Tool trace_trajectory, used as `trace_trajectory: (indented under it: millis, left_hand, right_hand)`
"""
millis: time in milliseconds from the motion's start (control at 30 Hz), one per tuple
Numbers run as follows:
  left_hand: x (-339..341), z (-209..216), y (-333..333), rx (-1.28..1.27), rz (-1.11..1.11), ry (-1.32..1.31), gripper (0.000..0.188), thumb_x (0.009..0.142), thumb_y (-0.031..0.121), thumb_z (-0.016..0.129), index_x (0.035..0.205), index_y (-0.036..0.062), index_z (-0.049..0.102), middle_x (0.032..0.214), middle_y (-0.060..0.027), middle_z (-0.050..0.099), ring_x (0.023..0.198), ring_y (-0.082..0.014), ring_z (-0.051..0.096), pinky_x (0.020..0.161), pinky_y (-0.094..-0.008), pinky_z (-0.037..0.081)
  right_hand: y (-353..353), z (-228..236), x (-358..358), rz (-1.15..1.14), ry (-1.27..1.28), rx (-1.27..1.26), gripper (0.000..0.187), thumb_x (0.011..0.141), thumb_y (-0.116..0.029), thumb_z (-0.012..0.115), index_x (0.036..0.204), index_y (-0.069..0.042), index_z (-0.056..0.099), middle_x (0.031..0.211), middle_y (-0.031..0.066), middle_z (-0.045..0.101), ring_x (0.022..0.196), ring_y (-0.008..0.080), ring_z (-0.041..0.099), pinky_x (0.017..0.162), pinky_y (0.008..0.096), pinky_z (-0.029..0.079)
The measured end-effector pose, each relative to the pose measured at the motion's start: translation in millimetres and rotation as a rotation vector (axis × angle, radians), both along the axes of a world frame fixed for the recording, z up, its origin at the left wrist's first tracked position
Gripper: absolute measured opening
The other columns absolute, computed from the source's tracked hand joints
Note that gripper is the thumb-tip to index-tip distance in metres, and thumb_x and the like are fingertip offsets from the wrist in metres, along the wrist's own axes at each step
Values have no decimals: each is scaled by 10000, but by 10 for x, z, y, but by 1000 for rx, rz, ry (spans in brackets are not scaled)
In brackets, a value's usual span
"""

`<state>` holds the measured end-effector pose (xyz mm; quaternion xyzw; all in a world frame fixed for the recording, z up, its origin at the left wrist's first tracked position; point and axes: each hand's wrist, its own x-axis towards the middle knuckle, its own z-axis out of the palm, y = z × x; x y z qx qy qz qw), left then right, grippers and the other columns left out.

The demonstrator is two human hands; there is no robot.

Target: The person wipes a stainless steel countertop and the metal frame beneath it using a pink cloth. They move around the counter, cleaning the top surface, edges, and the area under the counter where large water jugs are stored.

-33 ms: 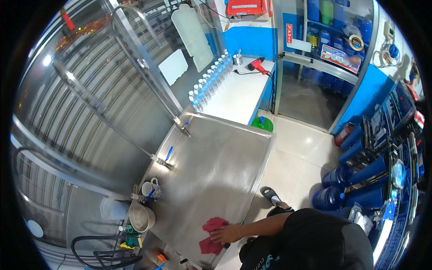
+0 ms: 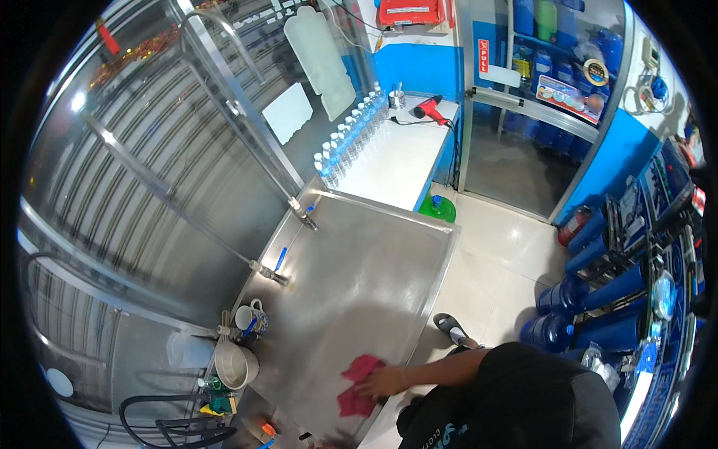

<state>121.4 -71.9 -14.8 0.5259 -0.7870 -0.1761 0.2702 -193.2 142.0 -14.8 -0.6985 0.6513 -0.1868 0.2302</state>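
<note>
My right hand (image 2: pixel 382 382) presses down on a red cloth (image 2: pixel 357 402) lying on the stainless steel sink counter (image 2: pixel 359 254), close to its right-hand edge. The fingers lie over the middle of the cloth, which spreads out on both sides of the hand. My left hand does not show clearly; a blurred reddish-brown shape at the bottom edge is too indistinct to name. Along the counter's left side stand two taps with blue levers, one tap (image 2: pixel 273 274) nearer and another tap (image 2: pixel 307 217) farther off. Patterned mugs (image 2: pixel 252 317) sit by the nearer end.
A pale bucket (image 2: pixel 237 367) and black hose (image 2: pixel 138 399) are at lower left. Beyond the counter, a white table (image 2: pixel 389 157) bears a row of water bottles (image 2: pixel 351 135) and a red hair dryer (image 2: pixel 430 109). Large blue water jugs (image 2: pixel 550 329) stand on the right-hand floor.
My right hand and the red cloth under it have shifted slightly to the right and away along the counter. The whole view has also shifted a little.
</note>
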Motion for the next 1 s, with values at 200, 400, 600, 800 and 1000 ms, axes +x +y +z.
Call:
trace_trajectory:
  millis: [200,400,600,800,1000]
  left_hand:
    - [-2115,-82,1467,-99,-239,205,504,964,389,671,1216,-39,586,1209,-276,591,1097,-416,558,908,-529,450]
    - [-3551,-87,2200,-77,-439,-126,695,896,396,744,1369,-15,443,1342,-271,446,1302,-450,383,1080,-619,283]
    - [-3561,73,2208,-17,-430,-229,697,877,384,749,1385,18,444,1348,-247,435,1275,-431,375,1082,-606,288]
    - [-3605,96,2272,1,-345,-216,693,865,386,756,1371,11,466,1332,-265,439,1240,-443,407,1066,-611,300]
    - [-3535,61,2256,-58,-401,-224,660,830,356,794,1324,11,527,1268,-253,461,1200,-432,432,1040,-591,326]
  right_hand:
    - [1810,40,-2716,-670,140,-90,478,1023,-284,539,1448,-69,576,1599,146,459,1497,331,399,1222,545,288]
    - [1556,192,-4248,-874,461,-76,577,1085,-381,411,1571,-72,415,1684,117,317,1563,343,259,1247,585,199]
    - [-24,225,-5532,-937,409,114,600,1112,-354,338,1634,-64,276,1734,109,176,1569,351,232,1248,599,207]
    - [-1111,206,-6112,-848,451,70,579,1101,-346,382,1589,-34,371,1722,107,216,1577,363,200,1255,573,188]
    - [-1124,63,-5923,-792,370,-188,547,1076,-384,454,1487,-28,511,1640,138,381,1552,364,267,1244,536,232]
